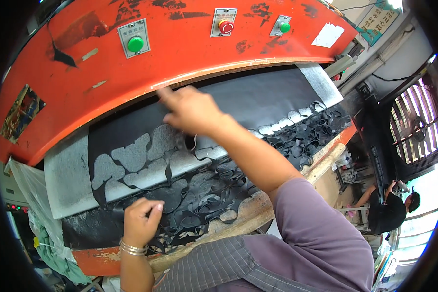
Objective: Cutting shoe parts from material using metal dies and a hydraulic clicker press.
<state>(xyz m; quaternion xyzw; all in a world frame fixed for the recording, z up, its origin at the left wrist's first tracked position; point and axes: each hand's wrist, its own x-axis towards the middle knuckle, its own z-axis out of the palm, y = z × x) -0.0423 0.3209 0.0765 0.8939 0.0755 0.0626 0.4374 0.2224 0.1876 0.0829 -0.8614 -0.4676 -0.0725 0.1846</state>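
A black sheet [248,92], seemingly leather, lies on a pale metal board [65,170] under the machine's red front. Along its near edge are curved cut-outs with thin black strips between them. My right hand [192,109] is over the sheet, slightly blurred, its index finger stretched toward the machine's lower edge and the thumb apart. A small dark curved thing just below that hand is partly hidden. My left hand [143,221] is closed at the near left, thumb against curled fingers, beside tangled black scraps [199,199]. Whether anything is inside it is hidden.
The red machine front [180,48] carries a green button [136,44], a red knob [226,27] and another green button [284,27]. A worn pale bar [326,158] edges the scrap-covered ledge. Another person [392,209] sits far right, near a fan.
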